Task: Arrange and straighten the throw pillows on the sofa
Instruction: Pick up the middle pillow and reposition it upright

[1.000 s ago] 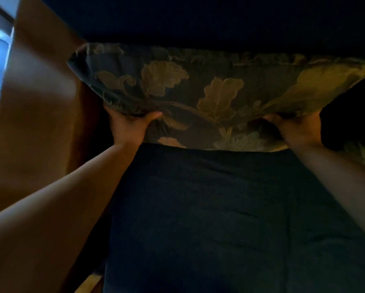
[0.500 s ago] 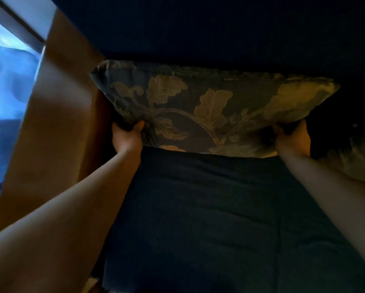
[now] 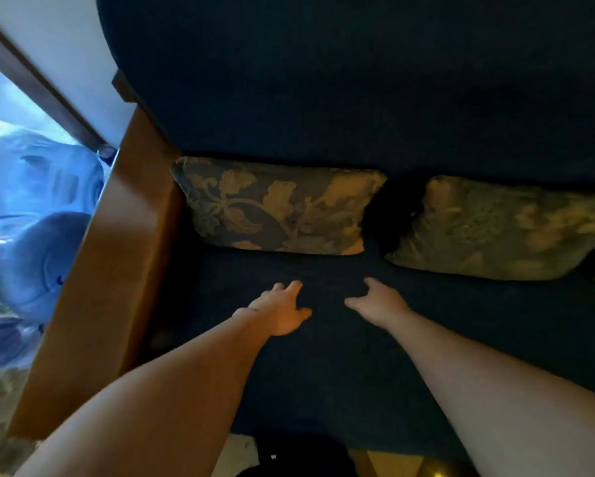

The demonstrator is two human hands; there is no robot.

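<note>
Resting on the sofa seat, two pillows, both hands empty.

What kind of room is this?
Probably a home living room: a dark blue sofa with a wooden armrest and two floral throw pillows along its backrest.

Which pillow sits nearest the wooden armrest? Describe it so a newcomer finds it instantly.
Start at the brown wooden armrest on the left end of the dark blue sofa. Right beside it, propped against the backrest, is the floral throw pillow. Its large gold leaves on dark fabric look crisp, unlike the paler, blurrier pillow further right.
</note>
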